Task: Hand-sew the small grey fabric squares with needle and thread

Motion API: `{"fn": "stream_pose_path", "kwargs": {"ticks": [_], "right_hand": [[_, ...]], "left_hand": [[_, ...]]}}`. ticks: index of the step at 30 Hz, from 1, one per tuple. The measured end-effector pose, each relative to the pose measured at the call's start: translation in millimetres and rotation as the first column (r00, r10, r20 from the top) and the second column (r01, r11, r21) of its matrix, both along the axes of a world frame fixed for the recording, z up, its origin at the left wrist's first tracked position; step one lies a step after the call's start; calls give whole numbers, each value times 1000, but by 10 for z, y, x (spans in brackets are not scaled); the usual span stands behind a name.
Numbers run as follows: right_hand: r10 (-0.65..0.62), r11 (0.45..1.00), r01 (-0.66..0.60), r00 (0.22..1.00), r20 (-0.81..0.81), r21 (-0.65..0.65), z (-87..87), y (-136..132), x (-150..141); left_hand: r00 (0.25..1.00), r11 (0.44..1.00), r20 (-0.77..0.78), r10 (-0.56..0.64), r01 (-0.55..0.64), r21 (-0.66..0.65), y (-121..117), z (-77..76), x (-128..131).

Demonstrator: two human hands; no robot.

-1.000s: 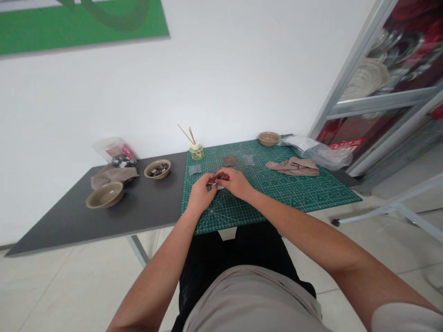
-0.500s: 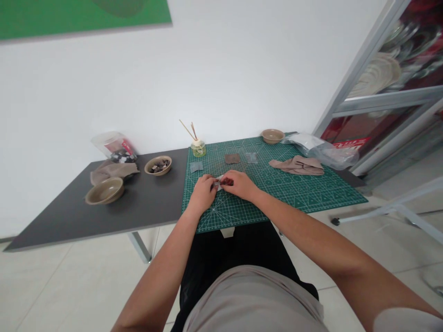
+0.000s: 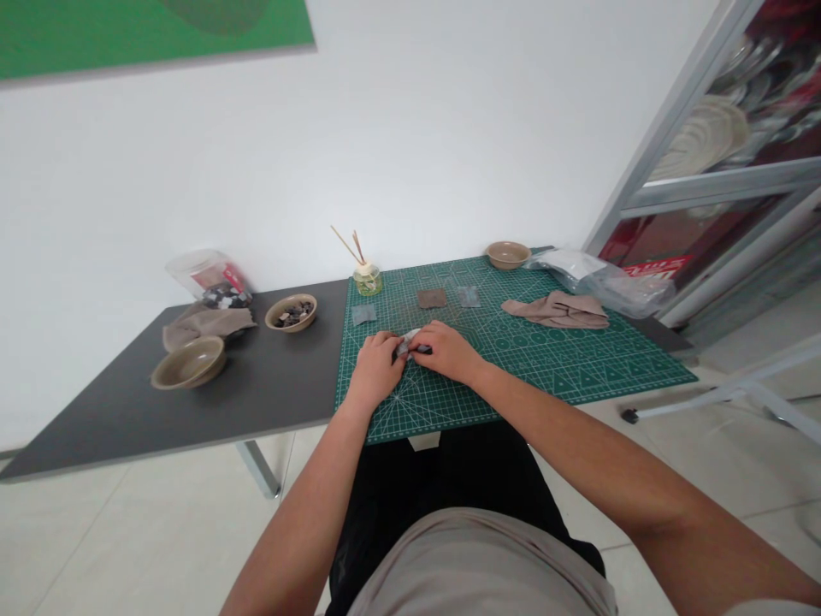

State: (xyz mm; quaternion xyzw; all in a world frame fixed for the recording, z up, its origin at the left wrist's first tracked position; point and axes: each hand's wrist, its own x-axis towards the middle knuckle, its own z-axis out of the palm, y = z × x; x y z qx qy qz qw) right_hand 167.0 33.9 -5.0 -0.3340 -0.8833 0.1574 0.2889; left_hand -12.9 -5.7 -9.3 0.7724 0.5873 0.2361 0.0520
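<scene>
Head cam: dark table [image 3: 256, 402] against white wall; green cutting mat [image 3: 552, 364] covers most of its R side; clear plastic bag [image 3: 619, 284] at far R corner, brown cloth [image 3: 558, 310] on mat just in front of it.

L end of table: grey-brown cloth [image 3: 209, 323] between clear tub [image 3: 192, 269] (dark + white bits showing) & a tan bowl [image 3: 192, 368]; second bowl [image 3: 272, 323] w/ small dark pieces nearer the mat; third bowl [image 3: 508, 258] at mat's far edge.

Both hands low over near-L part of mat, fingertips almost meeting; L hand [image 3: 377, 366] fingers curled, thumb + fingertips pinched on one side of a small pale piece [image 3: 404, 346]; R hand [image 3: 447, 351] same, nearly closed, pinching other side; piece mostly hidden by fingers, can't tell material.

Beyond hands on mat: reed diffuser [image 3: 368, 279] at far-L corner; brown square [image 3: 432, 298], clear packet [image 3: 469, 297] just R of it; small grey packet [image 3: 364, 314] in front of diffuser.
</scene>
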Motion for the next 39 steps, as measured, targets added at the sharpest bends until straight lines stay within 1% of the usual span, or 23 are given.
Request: {"fn": "stream_pose_path", "kwargs": {"ticks": [3, 9, 11, 17, 19, 23, 25, 28, 35, 37, 39], "right_hand": [[28, 1000, -28, 1000, -8, -10, 0, 7, 3], [-89, 996, 89, 996, 22, 4, 8, 28, 14], [-103, 995, 103, 994, 26, -4, 8, 42, 11], [17, 1000, -17, 1000, 14, -8, 15, 33, -4], [10, 1000, -10, 1000, 15, -3, 15, 20, -2], [-80, 997, 80, 997, 16, -3, 6, 15, 2], [-104, 995, 104, 994, 22, -3, 3, 23, 0], [-77, 997, 77, 997, 27, -10, 3, 35, -2], [18, 999, -18, 1000, -12, -42, 17, 32, 4], [15, 999, -16, 1000, -18, -48, 22, 21, 5], [-13, 999, 13, 1000, -14, -36, 21, 14, 7]], "left_hand": [[1000, 1000, 1, 9, -9, -5, 6, -8, -1], [1000, 1000, -18, 19, -20, -19, -27, 22, 31], [1000, 1000, -23, 20, -21, -16, -47, 38, 41], [1000, 1000, -19, 22, -22, -10, -77, 69, 38], [1000, 1000, -21, 16, -17, -18, -77, 71, 31], [1000, 1000, -9, 7, -8, -26, -68, 62, 22], [1000, 1000, -1, 13, -13, -22, -59, 55, 25], [1000, 999, -1, 30, -30, -15, -49, 50, 38], [997, 999, -69, 34, -34, 0, -58, 57, 51], [997, 999, -66, 32, -33, -9, -54, 55, 45], [998, 999, -56, 34, -35, -17, -47, 49, 39]]}}
